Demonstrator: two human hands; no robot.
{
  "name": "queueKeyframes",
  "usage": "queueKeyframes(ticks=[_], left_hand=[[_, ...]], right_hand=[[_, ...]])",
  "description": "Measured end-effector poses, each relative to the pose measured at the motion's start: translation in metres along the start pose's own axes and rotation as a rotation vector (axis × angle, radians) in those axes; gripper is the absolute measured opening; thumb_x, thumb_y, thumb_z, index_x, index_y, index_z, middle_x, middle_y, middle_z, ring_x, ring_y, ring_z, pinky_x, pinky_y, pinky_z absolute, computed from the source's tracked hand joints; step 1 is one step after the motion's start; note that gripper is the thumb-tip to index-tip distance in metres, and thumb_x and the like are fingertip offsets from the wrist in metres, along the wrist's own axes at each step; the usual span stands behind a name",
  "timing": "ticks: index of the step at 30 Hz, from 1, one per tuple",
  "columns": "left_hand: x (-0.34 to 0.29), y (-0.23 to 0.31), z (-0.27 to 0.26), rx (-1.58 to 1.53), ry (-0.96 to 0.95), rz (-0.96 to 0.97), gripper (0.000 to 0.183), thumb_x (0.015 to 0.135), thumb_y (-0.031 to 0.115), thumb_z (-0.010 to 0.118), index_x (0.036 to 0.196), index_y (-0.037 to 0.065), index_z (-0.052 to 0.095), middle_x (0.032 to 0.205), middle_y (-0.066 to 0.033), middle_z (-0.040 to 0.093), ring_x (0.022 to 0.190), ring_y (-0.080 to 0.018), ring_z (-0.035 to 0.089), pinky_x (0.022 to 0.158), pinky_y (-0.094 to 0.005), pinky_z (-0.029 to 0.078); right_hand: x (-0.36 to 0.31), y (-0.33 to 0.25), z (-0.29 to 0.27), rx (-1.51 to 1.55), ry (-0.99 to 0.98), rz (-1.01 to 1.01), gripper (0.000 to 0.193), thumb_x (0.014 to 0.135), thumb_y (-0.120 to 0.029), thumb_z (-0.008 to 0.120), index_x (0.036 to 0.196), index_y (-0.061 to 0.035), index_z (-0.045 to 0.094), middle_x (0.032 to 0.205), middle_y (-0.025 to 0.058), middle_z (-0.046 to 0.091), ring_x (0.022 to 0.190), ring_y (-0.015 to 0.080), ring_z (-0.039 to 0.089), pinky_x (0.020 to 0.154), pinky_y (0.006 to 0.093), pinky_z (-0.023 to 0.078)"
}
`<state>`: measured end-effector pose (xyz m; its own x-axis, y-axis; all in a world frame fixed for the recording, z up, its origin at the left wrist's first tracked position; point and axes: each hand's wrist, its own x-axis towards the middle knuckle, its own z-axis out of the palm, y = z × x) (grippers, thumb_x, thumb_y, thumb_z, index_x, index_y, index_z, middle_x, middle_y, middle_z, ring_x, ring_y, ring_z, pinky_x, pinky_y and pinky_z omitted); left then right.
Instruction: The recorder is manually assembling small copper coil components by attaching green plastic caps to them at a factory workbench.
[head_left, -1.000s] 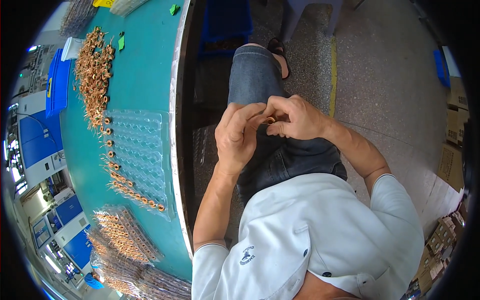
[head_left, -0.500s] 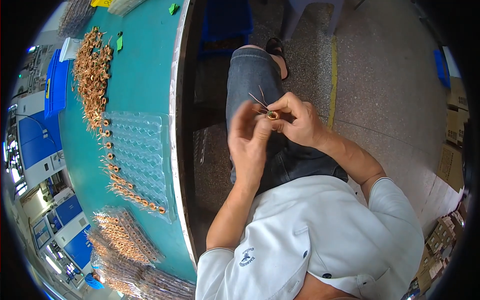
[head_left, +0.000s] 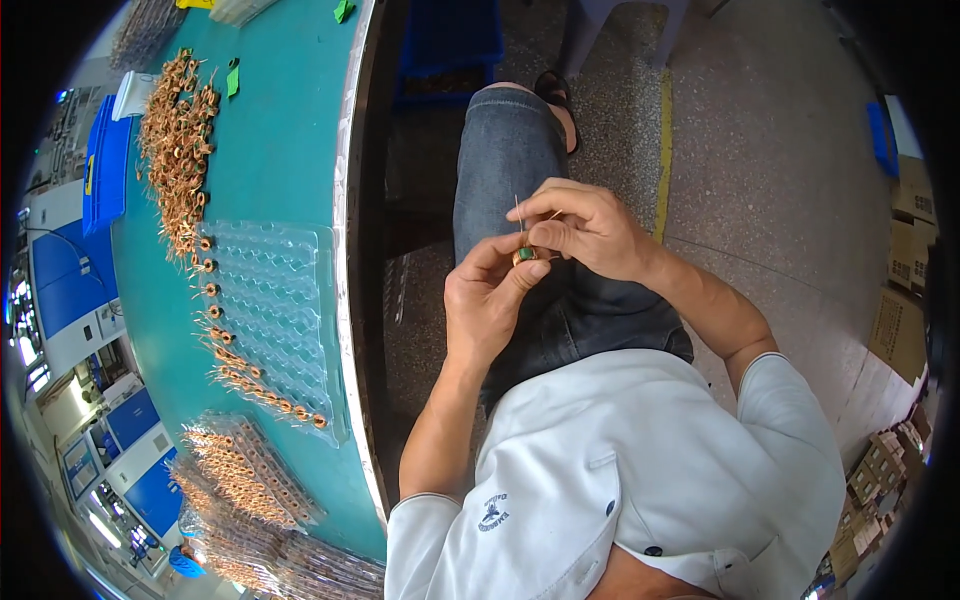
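Over my lap, a small copper-wound ring coil point(head_left: 525, 255) with a green patch is pinched between the thumb and fingers of my left hand point(head_left: 488, 295). My right hand point(head_left: 590, 230) is closed at the coil's thin wire leads, which stick up between its fingers. On the green table to the left lies a heap of similar copper coils point(head_left: 180, 140) with loose wire ends. A clear plastic tray point(head_left: 275, 320) beside the heap has several coils along its left and near edges; many of its pockets hold nothing.
Filled clear trays of coils point(head_left: 245, 470) are stacked at the table's near end. Blue bins point(head_left: 108, 165) stand beyond the table's left edge. Green scraps point(head_left: 233, 78) lie on the green tabletop point(head_left: 275, 150). Cardboard boxes point(head_left: 898, 325) line the far right.
My left hand has moved in and now grips the coil, which my right hand held before. The right hand has shifted to the wire leads. The coil has turned, its green patch now facing up.
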<state>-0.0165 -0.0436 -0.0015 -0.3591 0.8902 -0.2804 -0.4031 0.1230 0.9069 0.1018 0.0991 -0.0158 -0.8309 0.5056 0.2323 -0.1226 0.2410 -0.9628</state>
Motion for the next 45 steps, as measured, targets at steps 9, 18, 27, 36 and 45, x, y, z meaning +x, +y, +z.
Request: queueKeyframes(ticks=[9, 18, 27, 36, 45], left_hand=[[-0.004, 0.005, 0.006, 0.003, 0.034, -0.109, 0.017, 0.085, 0.009, 0.074, 0.097, 0.001, 0.065, 0.088, -0.0086, 0.071, 0.073, -0.0115, 0.064, 0.067, -0.0217, 0.050], [-0.007, 0.011, 0.011, 0.009, 0.121, -0.102, 0.019, 0.085, 0.014, 0.075, 0.097, 0.003, 0.065, 0.086, -0.0078, 0.071, 0.070, -0.0097, 0.062, 0.063, -0.0209, 0.047], [-0.017, 0.034, -0.010, -0.049, 0.207, -0.049, 0.017, 0.087, 0.010, 0.072, 0.100, 0.001, 0.066, 0.078, 0.0010, 0.063, 0.067, -0.0053, 0.058, 0.058, -0.0194, 0.045], [-0.094, 0.059, -0.063, -0.126, 0.512, 0.055, 0.020, 0.090, 0.009, 0.066, 0.108, 0.004, 0.059, 0.094, -0.0087, 0.069, 0.079, -0.0126, 0.064, 0.066, -0.0238, 0.049], [-0.145, 0.115, -0.138, 0.258, 1.072, 0.514, 0.022, 0.086, -0.005, 0.065, 0.101, 0.005, 0.053, 0.090, -0.0025, 0.059, 0.080, -0.0082, 0.055, 0.070, -0.0223, 0.046]], right_hand=[[-0.001, -0.002, 0.002, 0.236, -0.039, 0.008, 0.011, 0.092, -0.012, 0.064, 0.088, -0.0014, 0.065, 0.084, 0.0037, 0.061, 0.061, 0.0058, 0.053, 0.052, 0.0198, 0.043], [0.011, -0.003, 0.005, 0.176, 0.001, -0.096, 0.012, 0.093, -0.011, 0.064, 0.087, -0.0003, 0.061, 0.084, 0.0039, 0.058, 0.058, 0.0049, 0.048, 0.050, 0.0202, 0.039], [0.043, -0.025, 0.028, 0.369, 0.141, 0.060, 0.006, 0.093, -0.001, 0.058, 0.088, -0.0012, 0.062, 0.074, -0.0007, 0.055, 0.056, 0.0040, 0.046, 0.049, 0.0191, 0.035], [0.229, -0.060, 0.103, -0.081, -0.190, -0.283, 0.017, 0.089, -0.008, 0.065, 0.105, -0.0011, 0.065, 0.086, 0.0046, 0.065, 0.075, 0.0112, 0.060, 0.067, 0.0243, 0.047], [0.427, 0.013, 0.242, -0.760, -0.074, -0.287, 0.031, 0.084, -0.033, 0.068, 0.102, -0.0090, 0.060, 0.103, 0.0136, 0.066, 0.097, 0.0337, 0.064, 0.079, 0.0468, 0.053]])
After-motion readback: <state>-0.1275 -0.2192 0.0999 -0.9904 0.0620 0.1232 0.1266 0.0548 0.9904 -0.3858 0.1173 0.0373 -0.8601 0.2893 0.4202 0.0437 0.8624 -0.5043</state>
